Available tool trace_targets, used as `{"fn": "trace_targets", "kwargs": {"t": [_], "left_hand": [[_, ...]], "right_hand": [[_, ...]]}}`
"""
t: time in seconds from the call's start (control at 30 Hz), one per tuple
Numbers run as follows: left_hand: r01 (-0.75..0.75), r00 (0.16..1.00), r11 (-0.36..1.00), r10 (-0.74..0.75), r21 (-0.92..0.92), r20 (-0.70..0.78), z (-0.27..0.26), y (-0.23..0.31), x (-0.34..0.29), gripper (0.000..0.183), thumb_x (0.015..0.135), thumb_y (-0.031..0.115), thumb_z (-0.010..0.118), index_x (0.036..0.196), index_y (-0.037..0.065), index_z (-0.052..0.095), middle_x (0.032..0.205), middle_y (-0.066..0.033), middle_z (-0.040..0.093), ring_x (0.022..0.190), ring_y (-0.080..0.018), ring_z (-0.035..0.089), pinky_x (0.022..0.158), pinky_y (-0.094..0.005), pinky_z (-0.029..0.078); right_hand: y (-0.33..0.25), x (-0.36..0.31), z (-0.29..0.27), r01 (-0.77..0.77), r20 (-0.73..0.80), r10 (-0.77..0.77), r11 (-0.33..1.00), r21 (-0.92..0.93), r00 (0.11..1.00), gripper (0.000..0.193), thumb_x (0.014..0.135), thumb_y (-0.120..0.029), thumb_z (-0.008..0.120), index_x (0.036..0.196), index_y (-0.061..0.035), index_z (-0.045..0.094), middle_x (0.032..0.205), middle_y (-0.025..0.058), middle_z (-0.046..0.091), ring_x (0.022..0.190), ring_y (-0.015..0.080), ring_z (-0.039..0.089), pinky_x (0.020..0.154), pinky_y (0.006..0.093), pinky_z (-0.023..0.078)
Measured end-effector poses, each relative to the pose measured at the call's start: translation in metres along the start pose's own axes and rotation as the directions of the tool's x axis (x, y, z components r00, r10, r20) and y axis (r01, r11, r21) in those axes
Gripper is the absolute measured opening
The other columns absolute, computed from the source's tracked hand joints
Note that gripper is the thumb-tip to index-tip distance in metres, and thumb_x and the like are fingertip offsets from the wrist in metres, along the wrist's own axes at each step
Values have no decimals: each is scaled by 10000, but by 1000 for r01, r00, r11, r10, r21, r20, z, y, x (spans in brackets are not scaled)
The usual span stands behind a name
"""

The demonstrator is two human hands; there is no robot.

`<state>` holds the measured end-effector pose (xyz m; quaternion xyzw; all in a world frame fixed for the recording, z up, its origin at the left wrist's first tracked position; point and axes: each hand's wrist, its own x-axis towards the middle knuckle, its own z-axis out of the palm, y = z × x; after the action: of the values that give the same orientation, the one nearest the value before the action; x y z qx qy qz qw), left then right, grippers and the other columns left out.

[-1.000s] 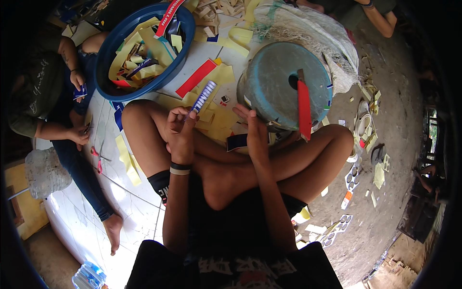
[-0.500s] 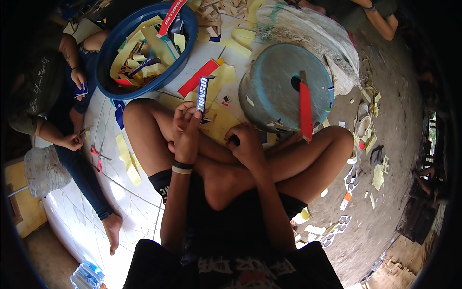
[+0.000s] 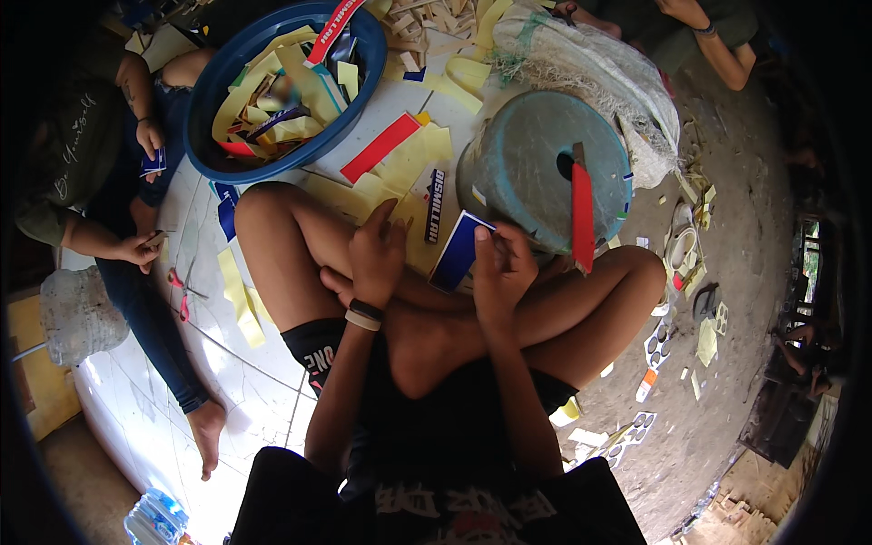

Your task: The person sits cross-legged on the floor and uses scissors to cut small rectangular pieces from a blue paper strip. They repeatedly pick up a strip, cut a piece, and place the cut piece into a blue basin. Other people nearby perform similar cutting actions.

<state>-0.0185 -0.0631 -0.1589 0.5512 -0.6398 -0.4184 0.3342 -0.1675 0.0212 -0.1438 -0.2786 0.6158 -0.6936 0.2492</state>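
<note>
A dark blue rectangular piece [image 3: 457, 259] with a white edge, like a sticker or card, is pinched in my right hand [image 3: 504, 277], thumb on its upper corner. To its left my left hand [image 3: 377, 259] is raised over my crossed legs. Its index finger stretches out and the other fingers are partly bent, with nothing plainly in them. Just beyond my hands, a dark blue strip with white lettering [image 3: 436, 207] lies on yellow backing paper [image 3: 413, 168]. Past that paper lies a red strip [image 3: 380, 147].
A blue tub [image 3: 195, 136] of paper scraps stands at far left. Right of centre stands a grey-blue drum [image 3: 536, 163] with a red strip [image 3: 582, 218] on it. Scissors [image 3: 184, 292] lie left of my knee, beside another person's leg [image 3: 154, 318]. A white sack [image 3: 627, 100] is behind the drum.
My left hand has let go of the lettered strip, which now lies on the yellow paper. My right hand has lifted and turned, now showing the blue piece.
</note>
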Motion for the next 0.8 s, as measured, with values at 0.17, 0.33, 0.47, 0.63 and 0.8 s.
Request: {"fn": "trace_targets", "kwargs": {"t": [0.17,0.33,0.47,0.63,0.8], "left_hand": [[-66,998,974,62,-216,-25,-10,6,-11,266,1030,22,585,1271,-48,673,1341,-186,699,1259,-253,659,1070,-334,500],[-144,984,936,101,-323,-148,-55,21,-32,223,1018,-38,561,1198,-10,690,1272,-134,706,1183,-189,657,1023,-301,497],[-61,935,919,-85,-390,-344,-112,34,-59,192,1063,37,592,1209,-37,692,1194,-90,719,1119,-147,657,988,-278,496],[32,940,980,-96,-196,-327,-157,14,-88,233,1051,101,635,1231,-37,689,1178,-93,730,1080,-159,679,994,-312,506],[151,744,944,86,293,-663,-238,-121,-76,310,967,34,655,1271,-22,677,1258,-174,727,1115,-282,701,855,-344,582]], "right_hand": [[-3,-3,-1,16,-67,-20,999,-51,998,175,970,-70,773,1103,12,696,930,30,708,820,57,622,747,205,497],[-3,-1,-2,-24,50,25,1000,-17,998,177,978,0,723,1141,5,655,1041,71,720,948,95,673,827,240,538],[-9,-1,-3,-354,195,308,892,281,931,197,996,12,682,1150,-34,569,1079,112,720,1044,159,695,889,289,568],[-25,-15,13,-449,340,336,824,345,878,216,1014,-34,683,1171,-35,534,1036,118,736,908,150,724,782,280,613],[-13,-39,41,-594,499,488,802,68,716,208,1018,-65,688,1154,-22,536,1000,97,727,901,138,720,781,277,612]]}}
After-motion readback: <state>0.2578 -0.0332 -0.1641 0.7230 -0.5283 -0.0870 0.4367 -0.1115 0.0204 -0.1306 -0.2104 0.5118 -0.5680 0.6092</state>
